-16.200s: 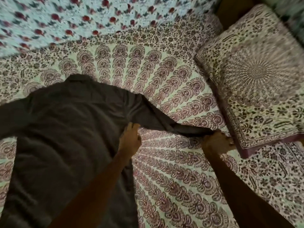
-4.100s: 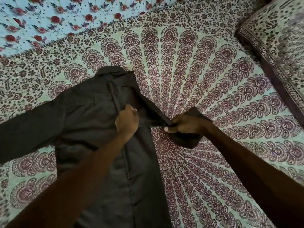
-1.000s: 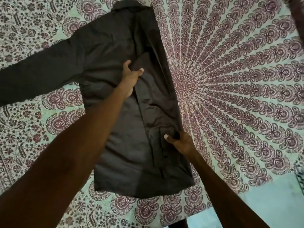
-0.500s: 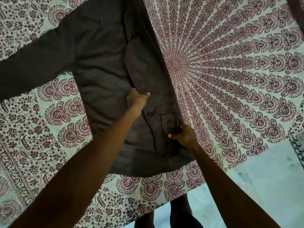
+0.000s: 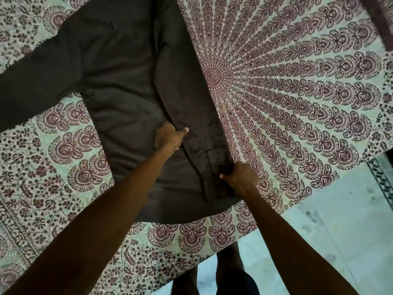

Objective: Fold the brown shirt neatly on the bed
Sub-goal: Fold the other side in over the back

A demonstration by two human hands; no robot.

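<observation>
Bed [image 5: 297, 103] covered by a pale green sheet [image 5: 63, 167] printed with a maroon mandala, its centre just right of the shirt. Brown shirt [image 5: 127, 103] lies flat directly on the sheet, one sleeve [image 5: 32, 81] stretched out to the left. Shirt hem sits near the bed's near edge. Pale floor [image 5: 340, 231] shows beyond that edge, lower right.

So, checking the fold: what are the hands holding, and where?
Both grip the shirt: left hand on the folded sleeve's inner edge, right hand at its cuff.
</observation>
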